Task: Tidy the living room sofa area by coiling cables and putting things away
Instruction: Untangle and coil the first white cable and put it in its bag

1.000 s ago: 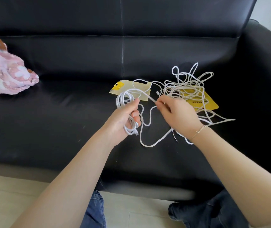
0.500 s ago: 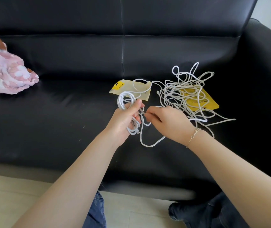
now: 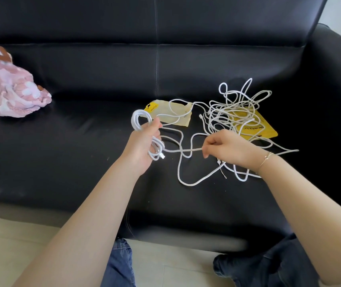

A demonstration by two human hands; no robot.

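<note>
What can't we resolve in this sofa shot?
- Head view: cable count in the white tangle; strands overlap.
- Print on the yellow pouch: too small, crossed by cables.
- Coil turns inside the left hand: fingers cover them.
- Pink cloth: cut off by the left edge.

One view only, head-worn and wide-angle, looking forward and steeply down from above the front edge of a black sofa point(image 3: 82, 141). Close enough for both forearms to enter from the bottom corners and reach the middle of the frame, left hand point(image 3: 142, 146) at centre, right hand point(image 3: 227, 150) just right of it. Seat cushion across the middle, backrest along the top, armrest curving down the right edge. Pale floor point(image 3: 10, 245) and knees in jeans point(image 3: 119, 264) along the bottom. Straight lines bowed toward the edges. No second view, so no shared area.
</note>
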